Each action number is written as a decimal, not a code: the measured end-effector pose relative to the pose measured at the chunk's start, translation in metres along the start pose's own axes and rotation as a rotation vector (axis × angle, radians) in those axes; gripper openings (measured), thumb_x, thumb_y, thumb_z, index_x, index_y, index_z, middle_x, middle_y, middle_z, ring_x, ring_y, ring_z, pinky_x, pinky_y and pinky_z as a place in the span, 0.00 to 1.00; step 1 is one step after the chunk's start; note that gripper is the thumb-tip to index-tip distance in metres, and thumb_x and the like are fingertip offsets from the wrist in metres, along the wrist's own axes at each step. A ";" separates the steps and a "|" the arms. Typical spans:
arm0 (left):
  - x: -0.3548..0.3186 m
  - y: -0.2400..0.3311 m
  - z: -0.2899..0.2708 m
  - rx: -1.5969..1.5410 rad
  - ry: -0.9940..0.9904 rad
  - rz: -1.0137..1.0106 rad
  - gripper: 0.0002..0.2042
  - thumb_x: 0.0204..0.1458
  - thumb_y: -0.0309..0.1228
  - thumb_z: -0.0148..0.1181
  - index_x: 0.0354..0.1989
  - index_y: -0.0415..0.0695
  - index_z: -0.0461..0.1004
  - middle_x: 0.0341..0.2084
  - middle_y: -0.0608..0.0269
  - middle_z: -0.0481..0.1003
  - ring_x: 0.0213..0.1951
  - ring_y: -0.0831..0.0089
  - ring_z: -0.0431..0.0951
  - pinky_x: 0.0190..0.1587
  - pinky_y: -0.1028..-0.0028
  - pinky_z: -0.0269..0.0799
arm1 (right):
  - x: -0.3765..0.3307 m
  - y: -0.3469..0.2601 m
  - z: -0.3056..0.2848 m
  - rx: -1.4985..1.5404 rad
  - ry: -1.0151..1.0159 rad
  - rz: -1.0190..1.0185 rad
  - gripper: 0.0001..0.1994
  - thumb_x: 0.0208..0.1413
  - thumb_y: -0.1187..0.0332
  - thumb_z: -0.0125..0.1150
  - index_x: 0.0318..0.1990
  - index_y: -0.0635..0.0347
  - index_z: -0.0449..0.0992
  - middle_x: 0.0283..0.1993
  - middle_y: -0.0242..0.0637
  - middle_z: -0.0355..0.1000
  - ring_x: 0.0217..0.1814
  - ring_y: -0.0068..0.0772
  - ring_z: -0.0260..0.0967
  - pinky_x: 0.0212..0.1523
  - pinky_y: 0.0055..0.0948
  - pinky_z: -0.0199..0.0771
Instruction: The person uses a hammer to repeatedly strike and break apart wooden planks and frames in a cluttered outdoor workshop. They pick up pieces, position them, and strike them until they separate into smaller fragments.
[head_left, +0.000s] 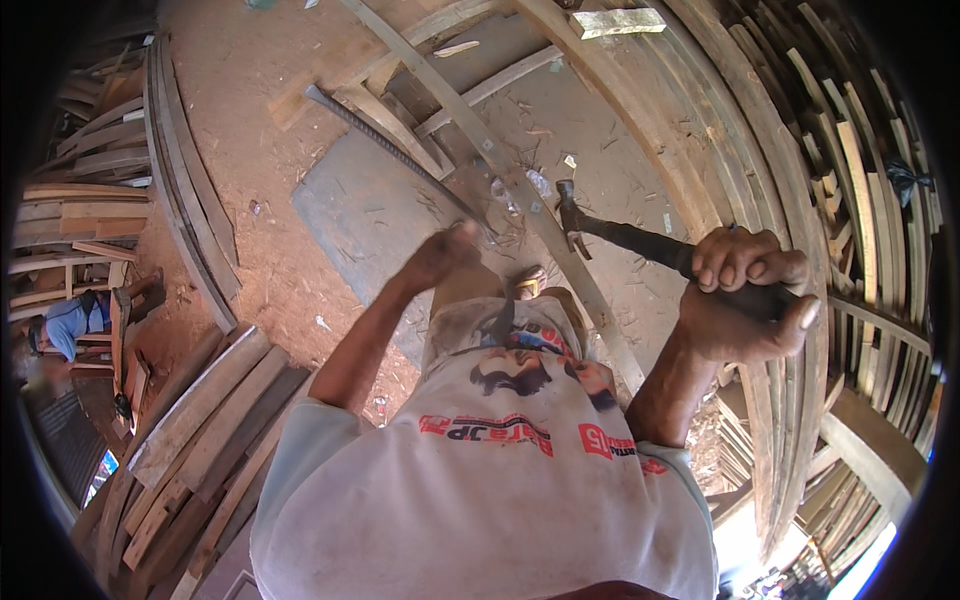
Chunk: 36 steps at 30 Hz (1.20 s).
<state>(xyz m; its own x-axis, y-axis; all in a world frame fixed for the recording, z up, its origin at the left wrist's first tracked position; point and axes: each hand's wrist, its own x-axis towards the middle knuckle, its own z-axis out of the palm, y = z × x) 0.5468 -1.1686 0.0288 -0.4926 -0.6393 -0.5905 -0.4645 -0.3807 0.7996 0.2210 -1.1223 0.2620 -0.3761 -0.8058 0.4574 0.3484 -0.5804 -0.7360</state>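
Observation:
My right hand (745, 290) is closed round the dark handle of a claw hammer (630, 238). The hammer's metal head points left, over the long narrow board between my arms. My left hand (440, 258) is curled closed in front of my left leg, its fingertips slightly blurred. Beside those fingers is the near end of a ribbed steel bar (385, 148), which slants away to the far left, across a timber frame. Whether the left fingers grip the bar or something smaller cannot be made out. The long narrow board (515, 185) runs from the far side to beside my right leg.
Large curved timbers (690, 130) border the right, with stacked wood strips (860, 170) behind. More planks (205, 430) are piled at lower left. A grey sheet (350, 220) strewn with chips lies on the earth floor. Another person in blue (75, 325) is at far left.

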 end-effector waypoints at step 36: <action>0.240 0.099 -0.139 -0.565 0.982 0.206 0.25 0.50 0.32 0.67 0.50 0.25 0.66 0.42 0.47 0.77 0.42 0.61 0.78 0.49 0.66 0.73 | 0.121 0.134 0.134 -0.193 -0.180 0.379 0.25 0.69 0.48 0.42 0.30 0.62 0.65 0.19 0.38 0.62 0.15 0.27 0.56 0.18 0.26 0.58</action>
<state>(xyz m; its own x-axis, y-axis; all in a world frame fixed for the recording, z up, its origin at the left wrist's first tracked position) 0.4849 -1.4526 -0.0190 0.3801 -0.8743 -0.3019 0.0768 -0.2955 0.9523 0.3373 -1.3132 0.2857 -0.0917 -0.9746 0.2045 0.2596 -0.2216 -0.9400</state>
